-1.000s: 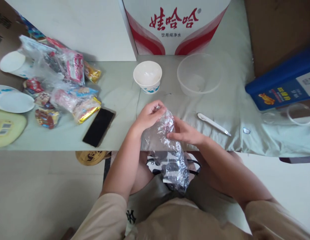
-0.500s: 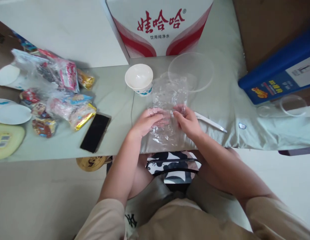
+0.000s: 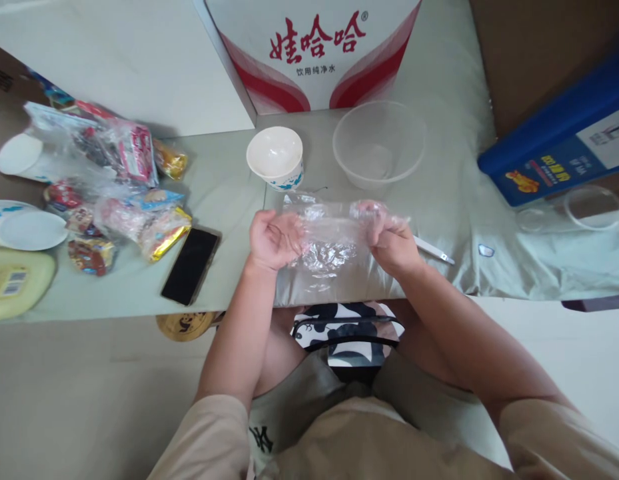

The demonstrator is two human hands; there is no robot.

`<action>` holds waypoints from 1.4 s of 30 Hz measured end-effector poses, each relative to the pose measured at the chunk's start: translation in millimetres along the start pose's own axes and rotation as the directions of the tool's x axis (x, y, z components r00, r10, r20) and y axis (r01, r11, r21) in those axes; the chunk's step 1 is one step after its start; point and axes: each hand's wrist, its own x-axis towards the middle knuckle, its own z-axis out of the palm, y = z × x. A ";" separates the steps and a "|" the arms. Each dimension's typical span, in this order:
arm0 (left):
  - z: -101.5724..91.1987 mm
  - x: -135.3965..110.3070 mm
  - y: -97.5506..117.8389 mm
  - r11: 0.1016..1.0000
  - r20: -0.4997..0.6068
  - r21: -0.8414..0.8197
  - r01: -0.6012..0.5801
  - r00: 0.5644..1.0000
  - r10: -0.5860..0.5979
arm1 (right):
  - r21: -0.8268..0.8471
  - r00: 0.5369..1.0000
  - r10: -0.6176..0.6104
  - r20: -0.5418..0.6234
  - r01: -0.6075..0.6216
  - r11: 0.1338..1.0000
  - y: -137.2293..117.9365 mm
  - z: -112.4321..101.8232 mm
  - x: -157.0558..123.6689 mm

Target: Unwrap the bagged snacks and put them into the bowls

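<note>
Both fists clenched on plastic bag (image 3: 332, 237), stretched btwn them.
L hand (image 3: 274, 240) grips bag's left end, R hand (image 3: 392, 243) its right end, fingers curled tight around the film. Bag is held up just in front of white bowl (image 3: 275, 155), slightly to its right. Clear tub (image 3: 378, 143) sits right of bowl; phone (image 3: 190, 265) & snack packs (image 3: 124, 193) lie left of bowl.
</note>
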 end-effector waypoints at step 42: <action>16.0 -3.2 -5.4 0.840 -0.267 0.366 -0.401 0.819 0.507 | -0.483 0.967 -0.012 -0.255 -0.117 0.868 -1.3 -10.1 1.7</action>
